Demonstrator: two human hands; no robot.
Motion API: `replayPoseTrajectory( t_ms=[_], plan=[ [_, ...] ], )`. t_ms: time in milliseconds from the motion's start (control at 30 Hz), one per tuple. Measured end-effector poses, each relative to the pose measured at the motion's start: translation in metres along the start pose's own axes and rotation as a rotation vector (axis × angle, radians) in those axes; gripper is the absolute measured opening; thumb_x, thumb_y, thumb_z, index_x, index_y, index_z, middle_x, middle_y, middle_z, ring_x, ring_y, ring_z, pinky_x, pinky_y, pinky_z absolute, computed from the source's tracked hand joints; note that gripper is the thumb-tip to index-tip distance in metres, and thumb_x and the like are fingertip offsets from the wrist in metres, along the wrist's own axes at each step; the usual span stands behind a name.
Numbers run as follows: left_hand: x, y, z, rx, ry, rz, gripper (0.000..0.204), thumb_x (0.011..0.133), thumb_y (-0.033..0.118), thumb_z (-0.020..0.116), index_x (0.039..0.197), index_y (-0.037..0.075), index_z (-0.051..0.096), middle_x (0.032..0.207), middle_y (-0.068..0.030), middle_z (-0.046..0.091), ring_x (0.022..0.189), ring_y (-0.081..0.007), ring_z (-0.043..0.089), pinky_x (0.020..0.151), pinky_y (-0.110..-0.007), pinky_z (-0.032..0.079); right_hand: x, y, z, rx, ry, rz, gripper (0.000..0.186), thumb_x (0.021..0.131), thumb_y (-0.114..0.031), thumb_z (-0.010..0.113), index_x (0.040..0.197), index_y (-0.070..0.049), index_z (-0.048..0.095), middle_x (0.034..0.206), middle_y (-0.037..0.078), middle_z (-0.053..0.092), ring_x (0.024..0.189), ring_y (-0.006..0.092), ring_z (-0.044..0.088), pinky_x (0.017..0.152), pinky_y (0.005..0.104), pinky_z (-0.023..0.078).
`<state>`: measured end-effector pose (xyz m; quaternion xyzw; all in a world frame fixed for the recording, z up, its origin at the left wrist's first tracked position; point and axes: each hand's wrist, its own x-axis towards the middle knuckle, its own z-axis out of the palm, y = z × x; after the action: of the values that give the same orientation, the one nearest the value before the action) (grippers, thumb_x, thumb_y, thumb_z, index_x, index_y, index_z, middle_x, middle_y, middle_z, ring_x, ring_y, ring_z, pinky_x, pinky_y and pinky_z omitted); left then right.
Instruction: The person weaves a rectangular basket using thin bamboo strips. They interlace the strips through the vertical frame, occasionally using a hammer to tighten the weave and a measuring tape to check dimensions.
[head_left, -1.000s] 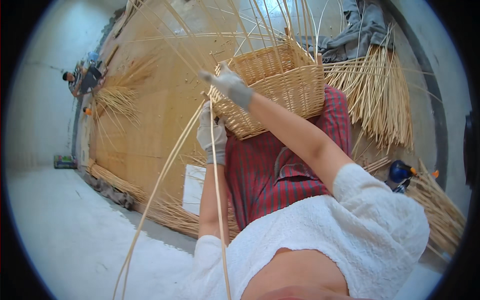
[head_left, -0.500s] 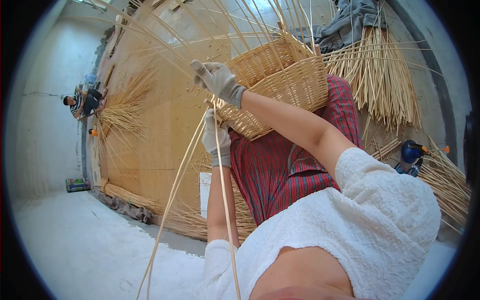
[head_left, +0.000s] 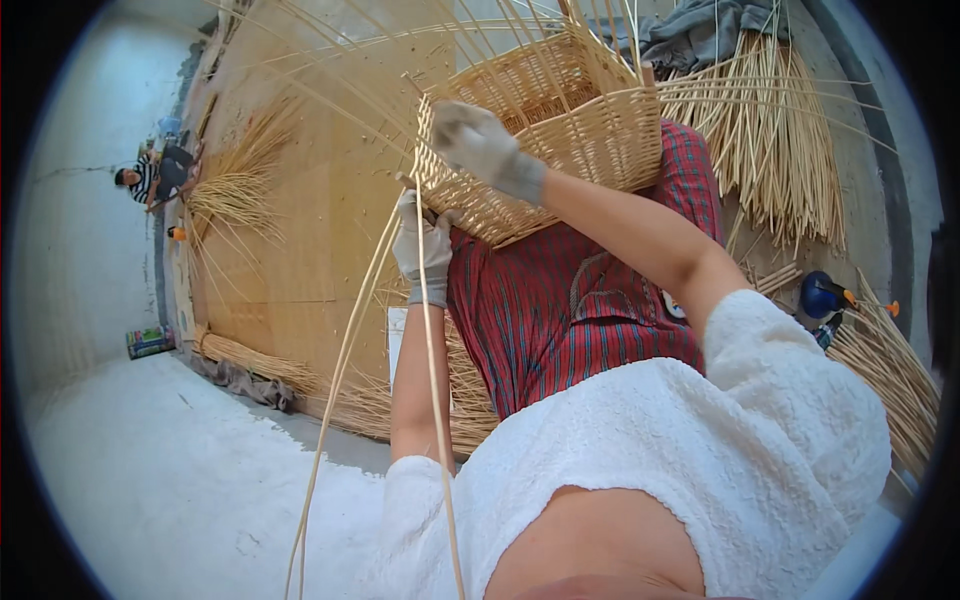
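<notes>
A pale wicker basket (head_left: 590, 145) rests tilted across my lap, long unwoven canes standing up from its walls. My left hand (head_left: 422, 250), in a light grey work glove, is closed at the basket's near left corner. Past that hand, long thin canes (head_left: 345, 365) hang down toward me. My right hand (head_left: 482, 145), gloved the same way, is in front of the basket's left end wall, its fingers curled inward. Motion smears those fingertips, and I cannot make out whether they hold a cane.
Bundles of canes lie at the upper right (head_left: 770, 150) and right edge (head_left: 890, 380). A blue tool with an orange part (head_left: 825, 298) is near them. Far left, another person (head_left: 160, 180) sits beside a cane pile (head_left: 235, 200). Grey cloth (head_left: 680, 35) lies beyond the basket.
My right hand has moved right and slightly down, from beyond the basket's left corner to over its end wall. The left hand stays at the corner. My view has shifted a little.
</notes>
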<state>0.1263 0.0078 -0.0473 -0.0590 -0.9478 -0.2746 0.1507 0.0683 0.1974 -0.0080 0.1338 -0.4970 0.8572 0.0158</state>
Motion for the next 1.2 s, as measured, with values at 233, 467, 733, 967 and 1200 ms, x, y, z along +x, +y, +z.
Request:
replayPoseTrajectory(
  t_ms=[233, 467, 733, 967, 1200],
  plan=[
    [-0.017, 0.005, 0.021, -0.417, 0.254, 0.213, 0.043, 0.092, 0.015, 0.074, 0.128, 0.005, 0.051, 0.102, -0.0107, 0.068, 0.077, -0.0178, 0.068, 0.072, -0.033, 0.056, -0.05, -0.011, -0.044, 0.261, 0.286, -0.052, 0.023, 0.107, -0.022, 0.052, 0.101, -0.004, 0.064, 0.09, 0.005, 0.066, 0.078, 0.0158, 0.064, 0.079, 0.0307, 0.058],
    [0.053, 0.06, 0.023, -0.932, -0.353, -0.313, 0.026, 0.097, 0.01, 0.064, 0.118, 0.004, 0.05, 0.094, -0.0108, 0.065, 0.056, -0.0222, 0.068, 0.043, -0.034, 0.057, -0.067, -0.007, -0.094, -0.087, 0.518, 0.042, 0.02, 0.101, -0.019, 0.063, 0.113, -0.004, 0.064, 0.112, 0.008, 0.07, 0.108, 0.019, 0.067, 0.091, 0.0293, 0.056],
    [0.064, 0.07, 0.031, -1.076, -0.312, -0.512, 0.015, 0.096, 0.012, 0.067, 0.099, 0.005, 0.054, 0.077, -0.0067, 0.061, 0.05, -0.0186, 0.066, 0.039, -0.033, 0.056, 0.039, -0.06, -0.045, -0.349, -0.042, -0.499, 0.073, 0.094, -0.007, 0.061, 0.158, -0.012, 0.026, 0.112, 0.011, 0.07, 0.115, 0.0227, 0.066, 0.081, 0.0336, 0.056],
    [0.062, 0.086, 0.031, -0.93, -0.159, -0.469, 0.033, 0.087, 0.029, 0.081, 0.092, 0.004, 0.059, 0.076, -0.0067, 0.063, 0.046, -0.0126, 0.054, 0.034, -0.029, 0.043, -0.073, -0.042, -0.119, -0.31, 0.29, -0.099, 0.023, 0.109, -0.024, 0.043, 0.123, -0.007, 0.049, 0.1, 0.011, 0.07, 0.1, 0.0222, 0.071, 0.06, 0.0253, 0.055],
    [0.06, 0.108, 0.019, -0.908, -0.047, -0.685, 0.036, 0.088, 0.025, 0.08, 0.104, 0.001, 0.058, 0.078, -0.0096, 0.065, 0.061, -0.0195, 0.061, 0.055, -0.034, 0.051, -0.092, -0.06, -0.137, -0.513, 0.341, -0.093, 0.011, 0.102, -0.015, 0.06, 0.111, -0.008, 0.059, 0.099, 0.008, 0.068, 0.089, 0.0152, 0.066, 0.072, 0.0309, 0.054]
  ],
)
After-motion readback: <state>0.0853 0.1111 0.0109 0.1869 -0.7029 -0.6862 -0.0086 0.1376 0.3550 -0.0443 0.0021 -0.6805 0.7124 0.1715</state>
